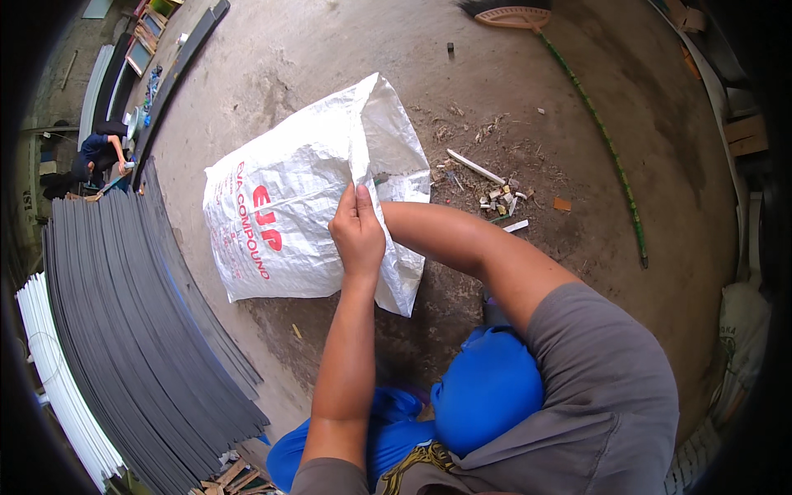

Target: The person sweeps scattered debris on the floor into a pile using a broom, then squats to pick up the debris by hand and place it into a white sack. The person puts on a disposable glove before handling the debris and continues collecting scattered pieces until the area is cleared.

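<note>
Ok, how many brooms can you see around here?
1. The broom lies on the floor to the right of the white sack, its head at the picture's top edge. Others could be hidden in the clutter along the sides.

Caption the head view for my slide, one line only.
Left hand grips a white sack by its rim as the right forearm reaches inside, with small scraps on the floor nearby.

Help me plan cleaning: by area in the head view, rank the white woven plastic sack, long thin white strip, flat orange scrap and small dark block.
1. White woven plastic sack
2. Long thin white strip
3. Flat orange scrap
4. Small dark block
</note>
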A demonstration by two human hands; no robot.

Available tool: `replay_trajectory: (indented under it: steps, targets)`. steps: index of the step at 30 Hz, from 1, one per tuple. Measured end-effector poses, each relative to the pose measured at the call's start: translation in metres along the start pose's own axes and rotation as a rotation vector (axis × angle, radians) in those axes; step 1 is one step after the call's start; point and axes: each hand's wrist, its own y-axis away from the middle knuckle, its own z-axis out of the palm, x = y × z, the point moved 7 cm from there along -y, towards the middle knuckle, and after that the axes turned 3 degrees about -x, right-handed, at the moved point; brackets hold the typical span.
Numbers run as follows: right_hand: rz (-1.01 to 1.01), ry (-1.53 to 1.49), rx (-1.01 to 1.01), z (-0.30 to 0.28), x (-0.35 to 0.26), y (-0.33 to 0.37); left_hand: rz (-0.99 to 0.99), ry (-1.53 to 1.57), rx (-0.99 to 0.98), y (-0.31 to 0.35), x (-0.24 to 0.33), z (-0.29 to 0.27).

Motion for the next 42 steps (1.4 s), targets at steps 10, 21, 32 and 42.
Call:
replay_trajectory:
  steps: [10,21,32,42]
  targets:
    - [-0.145,0.189,0.306,-0.169,0.087,0.085,-0.047,0.028,0.035,-0.010,-0.043,0.006]
    - [-0.244,0.637,-0.168,-0.157,0.154,0.122,0.047,0.164,0.094,-0.018,-0.057,0.030]
    - [0.128,0.639,0.231,-0.210,0.194,0.097,0.000,0.229,0.237,-0.041,-0.090,0.014]
    - [0.197,0.553,0.359,-0.309,0.196,-0.084,-0.202,0.382,0.295,-0.039,-0.131,-0.010]
